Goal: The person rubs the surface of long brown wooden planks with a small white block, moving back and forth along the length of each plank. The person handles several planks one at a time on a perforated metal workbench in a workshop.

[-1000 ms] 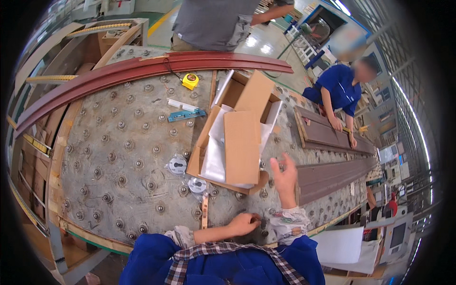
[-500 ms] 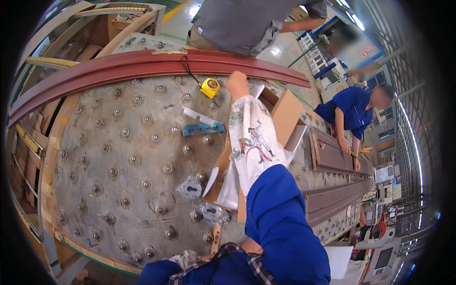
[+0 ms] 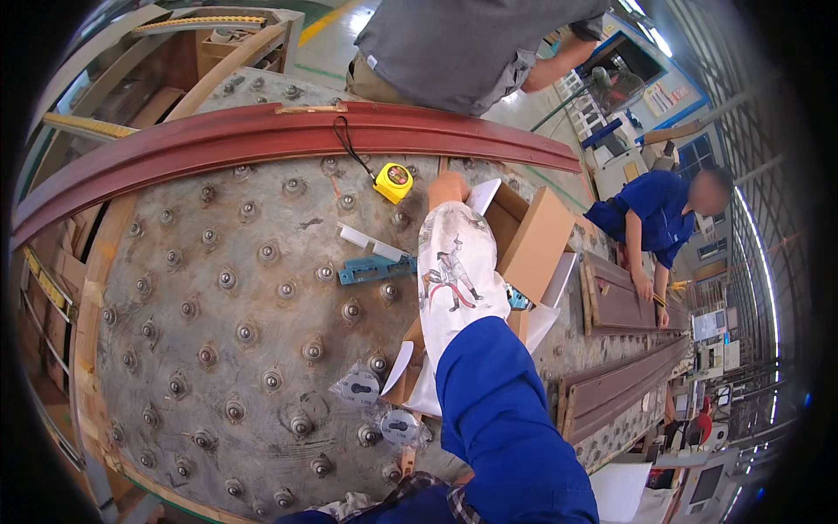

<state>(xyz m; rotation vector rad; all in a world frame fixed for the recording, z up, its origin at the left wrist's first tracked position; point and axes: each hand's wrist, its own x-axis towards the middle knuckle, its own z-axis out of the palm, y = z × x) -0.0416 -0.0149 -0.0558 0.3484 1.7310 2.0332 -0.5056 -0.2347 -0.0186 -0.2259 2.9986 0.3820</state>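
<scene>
Near the upper middle of the frame, the right hand (image 3: 448, 189) sits just beyond the open box (image 3: 541, 249), between it and the yellow tape measure (image 3: 394, 182). Its fingers look curled, but their tips are hidden, so I cannot tell whether it grips anything. Of the left hand (image 3: 466, 478), only a sliver shows at the bottom; its state cannot be told. The right sleeve (image 3: 458, 271) crosses over the box, its cuff just beside the teal part (image 3: 375, 270) on the tabletop (image 3: 253, 301). Two bagged discs (image 3: 358, 385) lie at the box's lower left corner. To reach well here, I'd carry the forearm high, clear of the raised flaps, and keep the sleeve from dragging the teal part across the studs (image 3: 271, 379).
</scene>
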